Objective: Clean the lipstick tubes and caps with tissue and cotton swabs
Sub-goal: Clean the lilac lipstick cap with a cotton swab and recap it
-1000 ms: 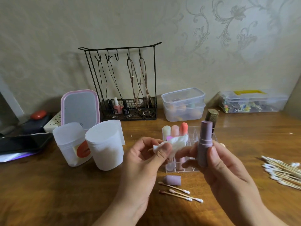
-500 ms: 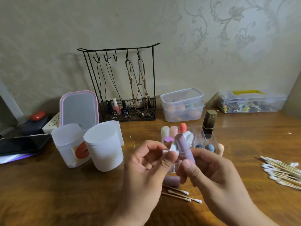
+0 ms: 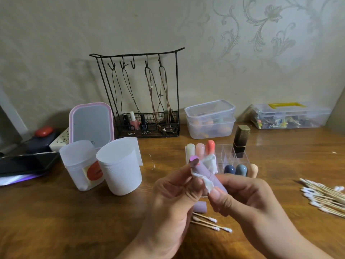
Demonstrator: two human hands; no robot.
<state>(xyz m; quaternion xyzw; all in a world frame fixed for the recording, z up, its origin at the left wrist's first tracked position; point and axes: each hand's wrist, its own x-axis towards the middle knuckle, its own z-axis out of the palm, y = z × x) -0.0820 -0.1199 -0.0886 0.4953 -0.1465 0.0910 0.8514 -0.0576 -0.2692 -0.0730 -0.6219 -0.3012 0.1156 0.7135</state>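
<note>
Head view: wooden table (image 3: pixel 56 221), patterned wall (image 3: pixel 261 53); left hand (image 3: pixel 168 199) pinches tissue (image 3: pixel 209 165), right hand (image 3: pixel 248 199) grips lipstick tube (image 3: pixel 207 174).

Low in the middle of the frame, the right hand (image 3: pixel 248 199) grips a lilac lipstick tube (image 3: pixel 211 174), tilted with its top toward the upper left. The left hand (image 3: pixel 173 195) pinches a scrap of white tissue (image 3: pixel 208 181) against the tube. Just below the hands a lilac cap (image 3: pixel 200 206) lies on the wooden table (image 3: pixel 56 221), with three cotton swabs (image 3: pixel 209 222) beside it. Behind the hands stands a clear organiser (image 3: pixel 226 153) holding several lipsticks. At the right edge lies a pile of swabs (image 3: pixel 324 199); left of centre stand two white cups (image 3: pixel 119 169).
</note>
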